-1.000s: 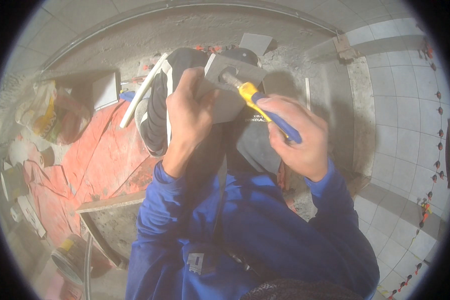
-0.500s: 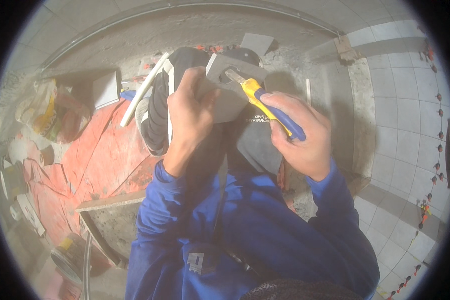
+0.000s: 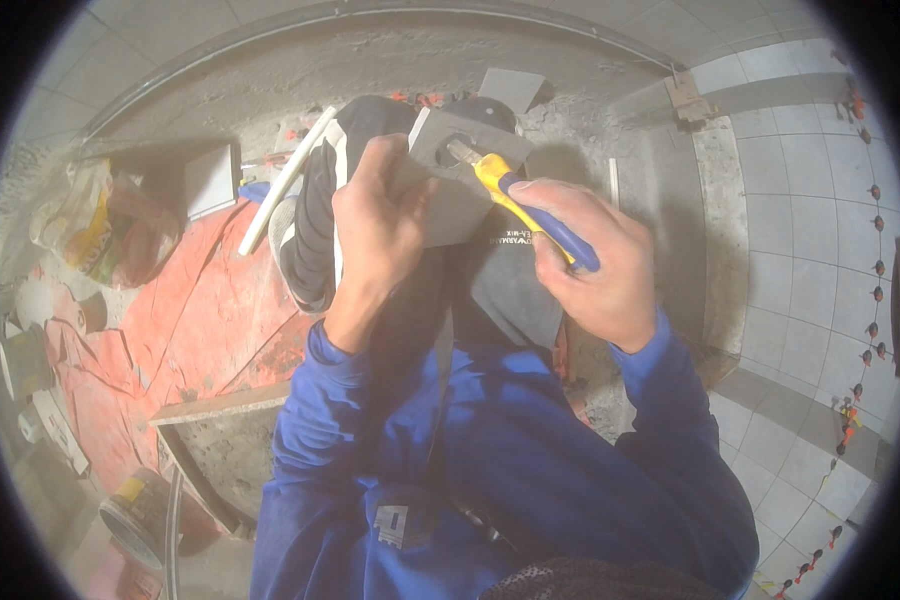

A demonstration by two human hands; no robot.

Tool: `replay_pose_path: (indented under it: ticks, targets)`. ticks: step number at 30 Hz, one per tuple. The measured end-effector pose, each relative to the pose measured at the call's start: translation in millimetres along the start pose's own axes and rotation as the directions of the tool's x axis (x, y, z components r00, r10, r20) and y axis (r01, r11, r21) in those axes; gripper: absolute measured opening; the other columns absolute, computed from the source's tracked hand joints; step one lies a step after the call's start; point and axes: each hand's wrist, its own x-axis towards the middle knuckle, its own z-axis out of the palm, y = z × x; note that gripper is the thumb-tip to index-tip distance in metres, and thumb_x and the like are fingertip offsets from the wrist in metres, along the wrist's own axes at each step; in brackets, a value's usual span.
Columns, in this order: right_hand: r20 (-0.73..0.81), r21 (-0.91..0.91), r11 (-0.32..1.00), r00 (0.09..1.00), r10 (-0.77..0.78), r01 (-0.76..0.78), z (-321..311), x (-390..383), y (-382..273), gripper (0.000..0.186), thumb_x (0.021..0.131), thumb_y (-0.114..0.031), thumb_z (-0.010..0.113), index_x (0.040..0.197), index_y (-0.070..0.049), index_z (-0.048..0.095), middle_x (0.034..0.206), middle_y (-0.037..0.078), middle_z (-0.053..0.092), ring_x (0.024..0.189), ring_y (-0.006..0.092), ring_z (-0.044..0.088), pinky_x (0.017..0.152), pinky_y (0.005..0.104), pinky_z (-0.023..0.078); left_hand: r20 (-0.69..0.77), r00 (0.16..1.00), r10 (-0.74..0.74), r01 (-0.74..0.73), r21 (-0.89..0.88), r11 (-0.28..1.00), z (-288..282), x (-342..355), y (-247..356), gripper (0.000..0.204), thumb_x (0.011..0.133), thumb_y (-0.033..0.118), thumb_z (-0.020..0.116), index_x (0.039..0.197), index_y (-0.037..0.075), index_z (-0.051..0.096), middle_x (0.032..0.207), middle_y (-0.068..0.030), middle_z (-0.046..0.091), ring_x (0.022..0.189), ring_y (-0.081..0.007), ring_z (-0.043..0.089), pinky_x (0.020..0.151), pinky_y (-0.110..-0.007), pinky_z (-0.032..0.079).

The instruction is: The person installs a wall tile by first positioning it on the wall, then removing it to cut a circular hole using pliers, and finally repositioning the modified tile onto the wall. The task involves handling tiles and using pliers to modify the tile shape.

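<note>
Crowded between the left hand [image 3: 378, 215] and the right hand [image 3: 608, 262]: blocked by the grey tile [image 3: 450, 215] and crossed aslant by the yellow-and-blue tool [image 3: 516, 198], right up to the round hole [image 3: 444, 152]. Open below, between the blue sleeves [image 3: 315, 415]. Hemmed in just left of the left hand by the dark-trousered leg [image 3: 313, 250], then by the long white strip [image 3: 288, 180]. Clear farther left over the red sheet [image 3: 215, 320], as far as the plastic bag [image 3: 105, 230] and, lower down, the bucket [image 3: 133, 522] and the wooden-edged frame [image 3: 225, 402]. Open right of the right hand toward the pale ledge [image 3: 727, 240], past the short pale strip [image 3: 614, 178].
</note>
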Motion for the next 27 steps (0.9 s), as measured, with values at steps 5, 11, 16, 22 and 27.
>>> replay_pose_path:
  ticks: [5,11,16,22,27]
  targets:
    - [0.041,-0.010,0.999,0.998,0.037,-0.037,0.5,-1.4,-0.7,0.051,0.075,0.014,0.062,0.121,-0.008,0.067,0.115,0.014,0.069,0.101,0.0305,0.069,0.083,0.0353,0.056,0.004,1.000,-0.020,0.020,-0.011,1.000,-0.2,-1.7,0.1,0.044,0.077,-0.003,0.075,0.118,0.000,0.059,0.101,-0.0203,0.070,0.097,-0.0368,0.070,0.082,-0.036,0.054]
    - [0.041,0.013,1.000,0.999,0.023,-0.024,-0.9,-1.5,-2.1,0.052,0.075,0.014,0.061,0.121,-0.008,0.067,0.115,0.014,0.069,0.101,0.0306,0.069,0.084,0.0354,0.056,0.014,1.000,-0.027,0.027,0.012,1.000,-2.3,-1.3,2.7,0.045,0.076,-0.001,0.075,0.118,0.001,0.059,0.101,-0.0204,0.070,0.097,-0.0369,0.070,0.082,-0.036,0.054]
    - [0.038,0.002,1.000,0.999,0.019,-0.019,-2.4,-1.7,-1.5,0.053,0.074,0.013,0.062,0.121,-0.009,0.068,0.115,0.014,0.069,0.100,0.0312,0.069,0.083,0.0356,0.056,0.000,1.000,0.022,-0.022,0.014,1.000,-1.8,0.5,1.1,0.046,0.076,-0.001,0.076,0.119,0.000,0.059,0.104,-0.0216,0.070,0.101,-0.0375,0.069,0.084,-0.036,0.054]
    - [0.067,-0.044,0.998,0.997,0.046,-0.044,-5.2,0.9,-1.5,0.056,0.072,0.012,0.063,0.122,-0.013,0.068,0.115,0.015,0.069,0.098,0.0314,0.069,0.082,0.0360,0.057,0.013,1.000,0.026,-0.026,0.005,1.000,-1.3,3.4,0.3,0.047,0.076,-0.001,0.075,0.119,0.000,0.059,0.105,-0.0221,0.070,0.104,-0.0374,0.069,0.086,-0.036,0.053]
    - [0.081,-0.051,0.997,0.994,0.067,-0.063,-10.7,7.8,-1.2,0.045,0.077,0.013,0.060,0.119,-0.003,0.068,0.116,0.012,0.071,0.103,0.0207,0.070,0.088,0.0292,0.053,0.087,0.995,-0.039,0.038,0.017,0.999,-4.0,14.6,-0.1,0.046,0.076,0.000,0.073,0.119,-0.001,0.059,0.104,-0.0222,0.070,0.104,-0.0367,0.069,0.085,-0.036,0.053]
